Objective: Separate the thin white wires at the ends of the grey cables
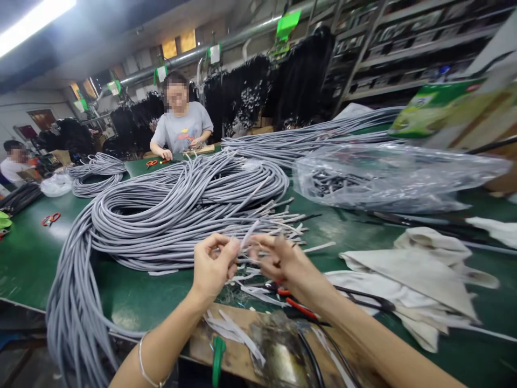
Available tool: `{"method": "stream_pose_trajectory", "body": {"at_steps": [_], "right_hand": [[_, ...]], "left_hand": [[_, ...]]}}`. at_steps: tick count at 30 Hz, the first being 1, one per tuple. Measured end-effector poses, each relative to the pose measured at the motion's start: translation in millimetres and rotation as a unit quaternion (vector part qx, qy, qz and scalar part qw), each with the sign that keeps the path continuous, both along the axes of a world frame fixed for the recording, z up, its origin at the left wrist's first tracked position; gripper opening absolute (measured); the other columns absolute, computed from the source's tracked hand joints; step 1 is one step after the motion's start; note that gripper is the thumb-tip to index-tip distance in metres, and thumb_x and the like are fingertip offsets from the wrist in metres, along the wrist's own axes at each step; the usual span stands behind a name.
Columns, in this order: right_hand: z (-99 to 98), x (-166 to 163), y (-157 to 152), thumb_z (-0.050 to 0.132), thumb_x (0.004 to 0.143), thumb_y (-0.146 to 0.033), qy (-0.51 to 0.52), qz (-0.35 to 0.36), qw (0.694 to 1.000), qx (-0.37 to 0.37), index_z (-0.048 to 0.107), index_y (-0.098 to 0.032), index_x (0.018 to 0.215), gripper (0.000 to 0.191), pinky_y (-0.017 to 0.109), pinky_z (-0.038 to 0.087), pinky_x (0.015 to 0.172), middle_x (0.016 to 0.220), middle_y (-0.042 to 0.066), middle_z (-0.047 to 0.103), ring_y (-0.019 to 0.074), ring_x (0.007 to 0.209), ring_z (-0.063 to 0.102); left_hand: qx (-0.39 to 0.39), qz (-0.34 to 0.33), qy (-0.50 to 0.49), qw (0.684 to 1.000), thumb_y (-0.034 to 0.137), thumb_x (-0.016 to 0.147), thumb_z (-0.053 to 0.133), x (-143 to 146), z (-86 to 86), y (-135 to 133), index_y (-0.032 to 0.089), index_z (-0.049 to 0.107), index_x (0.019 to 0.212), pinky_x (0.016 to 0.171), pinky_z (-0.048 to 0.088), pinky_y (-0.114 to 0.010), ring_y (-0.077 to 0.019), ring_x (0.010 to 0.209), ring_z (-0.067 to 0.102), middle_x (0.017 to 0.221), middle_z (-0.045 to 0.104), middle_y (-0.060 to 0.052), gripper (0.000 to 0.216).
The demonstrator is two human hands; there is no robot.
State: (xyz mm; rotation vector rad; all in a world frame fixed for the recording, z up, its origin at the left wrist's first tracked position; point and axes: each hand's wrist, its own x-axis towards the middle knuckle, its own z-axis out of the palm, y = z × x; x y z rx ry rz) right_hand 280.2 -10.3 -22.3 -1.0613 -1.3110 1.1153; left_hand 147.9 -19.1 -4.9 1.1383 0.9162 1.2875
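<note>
My left hand (216, 264) is closed in a pinch, thumb against fingers, around a pale cable end (249, 234) that sticks up between the two hands. Right beside it, my right hand (278, 258) is smeared by motion with its fingers bent; whether it grips the cable end I cannot make out. Behind both hands lies a large coil of grey cables (161, 215), their stripped whitish ends pointing right. Below the hands are loose white strips (258, 293) and a red-handled tool (301, 309), partly covered by my right forearm.
A wooden board (202, 337) at the near edge carries a metal fixture (283, 350) and a green handle (218, 358). White cloth gloves (420, 275) lie to the right, below a clear plastic bag (383, 178). Red-handled scissors (50, 219) lie left. Across the table sits a person (181, 129).
</note>
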Motion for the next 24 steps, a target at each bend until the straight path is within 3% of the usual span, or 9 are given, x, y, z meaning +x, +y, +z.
{"method": "stream_pose_trajectory", "body": {"at_steps": [2, 3, 5, 9, 15, 20, 22, 24], "right_hand": [[1.4, -6.2, -8.1, 0.061, 0.054, -0.075, 0.016, 0.116, 0.993, -0.005, 0.059, -0.017, 0.077, 0.062, 0.021, 0.023, 0.032, 0.056, -0.001, 0.055, 0.0040, 0.033, 0.028], [1.9, -8.3, -11.4, 0.068, 0.052, -0.070, 0.022, 0.136, 0.990, -0.007, 0.060, -0.017, 0.081, 0.060, 0.021, 0.027, 0.034, 0.057, -0.001, 0.056, 0.0051, 0.036, 0.034], [2.6, -10.0, -15.7, 0.072, 0.054, -0.062, 0.026, 0.103, 0.994, -0.011, 0.060, -0.017, 0.082, 0.054, 0.021, 0.035, 0.039, 0.056, -0.002, 0.056, 0.0079, 0.042, 0.043], [4.3, -6.9, -17.8, 0.070, 0.062, -0.055, 0.019, 0.020, 0.999, 0.019, 0.056, -0.017, 0.065, 0.040, 0.022, 0.040, 0.044, 0.050, -0.002, 0.054, 0.0096, 0.045, 0.048], [6.7, -4.2, -22.1, 0.062, 0.072, -0.050, -0.080, -0.027, 0.992, 0.089, 0.057, -0.018, 0.057, 0.036, 0.022, 0.037, 0.038, 0.044, 0.000, 0.054, 0.0105, 0.039, 0.048], [7.5, -4.3, -26.1, 0.059, 0.076, -0.046, -0.114, -0.034, 0.984, 0.134, 0.058, -0.018, 0.058, 0.033, 0.021, 0.033, 0.036, 0.043, -0.001, 0.051, 0.0093, 0.037, 0.044], [7.1, -2.5, -24.9, 0.060, 0.075, -0.047, -0.089, -0.049, 0.987, 0.126, 0.057, -0.019, 0.059, 0.033, 0.021, 0.035, 0.036, 0.043, -0.002, 0.051, 0.0097, 0.037, 0.045], [8.2, 0.9, -22.8, 0.064, 0.072, -0.048, -0.033, -0.082, 0.990, 0.108, 0.056, -0.019, 0.061, 0.032, 0.021, 0.035, 0.036, 0.044, -0.002, 0.051, 0.0097, 0.038, 0.045]], "left_hand": [[0.025, 0.021, 0.034, 0.999, 0.055, 0.065, 0.065, 1.4, -3.0, -1.1, 0.017, 0.046, 0.061, 0.031, 0.021, -0.017, -0.0034, 0.028, 0.033, 0.040, 0.041, 0.008, 0.043], [0.037, 0.034, 0.056, 0.997, 0.055, 0.069, 0.063, 2.2, -4.6, -2.4, 0.018, 0.044, 0.061, 0.031, 0.023, -0.017, -0.0042, 0.029, 0.035, 0.039, 0.041, 0.008, 0.042], [0.054, 0.059, 0.107, 0.991, 0.050, 0.076, 0.058, 4.1, -8.0, -5.8, 0.019, 0.043, 0.062, 0.032, 0.025, -0.017, -0.0043, 0.030, 0.036, 0.041, 0.041, 0.008, 0.037], [0.038, 0.067, 0.164, 0.983, 0.045, 0.086, 0.047, 7.4, -13.0, -9.5, 0.020, 0.041, 0.068, 0.029, 0.022, -0.016, -0.0037, 0.027, 0.035, 0.044, 0.042, 0.009, 0.031], [-0.037, 0.106, 0.064, 0.992, 0.049, 0.088, 0.038, 8.8, -17.2, 1.1, 0.022, 0.034, 0.074, 0.024, 0.025, -0.015, -0.0063, 0.023, 0.040, 0.048, 0.046, 0.010, 0.031], [-0.145, 0.155, -0.029, 0.977, 0.050, 0.090, 0.028, 1.7, -6.5, 13.3, 0.020, 0.034, 0.073, 0.024, 0.024, -0.015, -0.0066, 0.022, 0.043, 0.054, 0.048, 0.008, 0.035], [-0.170, 0.102, -0.026, 0.980, 0.058, 0.084, 0.038, -2.4, 0.6, 14.5, 0.019, 0.038, 0.074, 0.026, 0.025, -0.016, -0.0069, 0.025, 0.044, 0.055, 0.051, 0.006, 0.040], [-0.146, -0.009, 0.027, 0.989, 0.058, 0.072, 0.059, -5.5, 5.3, 12.8, 0.016, 0.048, 0.075, 0.032, 0.029, -0.017, -0.0065, 0.032, 0.045, 0.053, 0.052, 0.004, 0.044]]}}
